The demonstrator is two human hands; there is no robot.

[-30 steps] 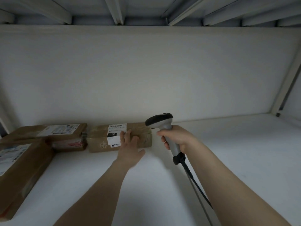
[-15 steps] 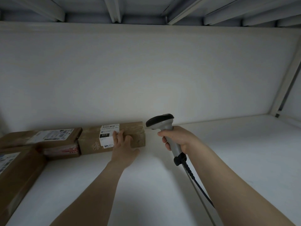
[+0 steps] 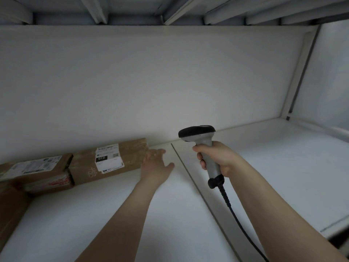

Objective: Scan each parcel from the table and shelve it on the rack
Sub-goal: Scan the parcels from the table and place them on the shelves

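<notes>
Just left of the left hand [image 3: 156, 164], the labelled parcel [image 3: 109, 159] lay flat on the shelf [image 3: 264, 167]. Its long axis ran left to right along the back wall [image 3: 170, 82], and its right end pointed at that hand's straight, spread fingers. Whether they touched, I could not tell. That hand was the nearer one. Farther right, the right hand [image 3: 217, 159] gripped the scanner [image 3: 200, 137], whose head was turned leftward.

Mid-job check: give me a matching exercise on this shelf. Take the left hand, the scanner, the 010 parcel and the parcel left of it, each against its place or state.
Things:
1. left hand
2. scanner
3. 010 parcel
4. red-printed parcel

Places or states:
A. gripped in the right hand
B. between the red-printed parcel and the left hand
C. open, fingers at the 010 parcel's right end
D. furthest left of the four

Pairs: 1-C, 2-A, 3-B, 4-D
</notes>
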